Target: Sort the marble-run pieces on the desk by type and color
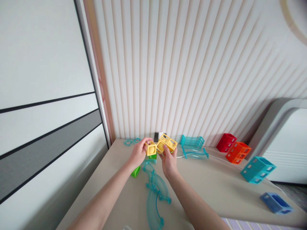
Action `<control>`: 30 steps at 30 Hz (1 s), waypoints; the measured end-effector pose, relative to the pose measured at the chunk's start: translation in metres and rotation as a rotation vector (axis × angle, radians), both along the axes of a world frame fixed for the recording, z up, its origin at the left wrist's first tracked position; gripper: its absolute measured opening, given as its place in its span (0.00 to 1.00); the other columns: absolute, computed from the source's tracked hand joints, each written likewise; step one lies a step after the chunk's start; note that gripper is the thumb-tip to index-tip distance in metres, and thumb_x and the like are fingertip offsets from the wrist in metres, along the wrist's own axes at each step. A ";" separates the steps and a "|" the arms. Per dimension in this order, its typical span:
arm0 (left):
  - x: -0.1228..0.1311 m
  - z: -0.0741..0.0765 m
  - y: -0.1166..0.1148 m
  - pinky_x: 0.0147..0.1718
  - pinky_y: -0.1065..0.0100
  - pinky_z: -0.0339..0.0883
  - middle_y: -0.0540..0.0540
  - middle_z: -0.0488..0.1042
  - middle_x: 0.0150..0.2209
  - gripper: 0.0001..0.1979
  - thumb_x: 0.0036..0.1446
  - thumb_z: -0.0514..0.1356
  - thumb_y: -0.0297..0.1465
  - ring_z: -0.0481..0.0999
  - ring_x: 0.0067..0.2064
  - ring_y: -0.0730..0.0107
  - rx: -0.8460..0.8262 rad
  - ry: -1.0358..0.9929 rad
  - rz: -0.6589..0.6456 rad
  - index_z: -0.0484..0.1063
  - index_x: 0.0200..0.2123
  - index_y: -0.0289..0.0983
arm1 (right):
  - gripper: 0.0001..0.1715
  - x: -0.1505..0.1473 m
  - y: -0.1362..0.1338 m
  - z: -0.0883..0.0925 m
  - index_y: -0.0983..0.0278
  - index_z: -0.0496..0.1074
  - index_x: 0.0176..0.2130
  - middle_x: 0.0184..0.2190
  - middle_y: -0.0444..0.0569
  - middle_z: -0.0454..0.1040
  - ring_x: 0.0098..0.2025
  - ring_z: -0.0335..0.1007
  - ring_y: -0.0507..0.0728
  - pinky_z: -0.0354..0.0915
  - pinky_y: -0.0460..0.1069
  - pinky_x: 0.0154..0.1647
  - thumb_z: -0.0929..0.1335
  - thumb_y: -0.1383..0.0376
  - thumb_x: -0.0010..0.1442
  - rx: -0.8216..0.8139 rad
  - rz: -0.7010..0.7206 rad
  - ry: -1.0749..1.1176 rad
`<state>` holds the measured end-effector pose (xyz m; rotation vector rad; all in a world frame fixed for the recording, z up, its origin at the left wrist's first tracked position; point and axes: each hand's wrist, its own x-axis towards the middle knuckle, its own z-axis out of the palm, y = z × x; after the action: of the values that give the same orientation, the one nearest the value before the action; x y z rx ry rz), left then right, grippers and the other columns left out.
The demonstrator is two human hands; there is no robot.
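Left hand (139,154) pinches a single yellow cube (151,149), right hand (169,161) a joined yellow cluster (169,143) — both lower centre of the frame. Both pieces look light, stiff, perhaps slick — best held by outer edges. Behind, upper centre, rises a ribbed wall (168,64).

Yellow cubes (151,149); teal tracks (161,186); red block (225,143); orange block (237,153); blue block (273,203); beige-striped white wall (168,70).
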<state>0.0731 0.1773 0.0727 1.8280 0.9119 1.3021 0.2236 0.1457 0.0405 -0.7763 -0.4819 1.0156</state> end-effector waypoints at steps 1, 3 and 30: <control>-0.001 0.001 0.001 0.48 0.60 0.74 0.41 0.82 0.47 0.14 0.63 0.55 0.31 0.81 0.48 0.59 -0.029 -0.040 -0.012 0.75 0.49 0.39 | 0.37 0.002 0.001 0.002 0.51 0.61 0.55 0.47 0.42 0.78 0.45 0.78 0.56 0.74 0.51 0.43 0.78 0.58 0.51 0.017 -0.011 -0.013; -0.002 0.005 0.000 0.45 0.60 0.75 0.38 0.82 0.49 0.15 0.63 0.57 0.36 0.81 0.49 0.56 -0.079 -0.104 -0.058 0.75 0.49 0.37 | 0.40 0.006 0.000 0.008 0.50 0.60 0.58 0.49 0.43 0.78 0.46 0.78 0.55 0.74 0.51 0.44 0.78 0.58 0.52 0.049 -0.018 -0.040; 0.018 -0.015 -0.095 0.64 0.53 0.63 0.42 0.69 0.64 0.40 0.61 0.64 0.46 0.68 0.65 0.52 -0.326 -0.407 -0.007 0.50 0.71 0.49 | 0.40 0.032 -0.104 0.007 0.52 0.56 0.71 0.62 0.53 0.70 0.61 0.68 0.66 0.61 0.65 0.65 0.71 0.60 0.65 0.194 0.042 -0.957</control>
<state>0.0906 0.0823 0.0576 1.2573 0.8326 1.3628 0.2552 0.0422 0.0478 -1.0530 -1.3968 0.5649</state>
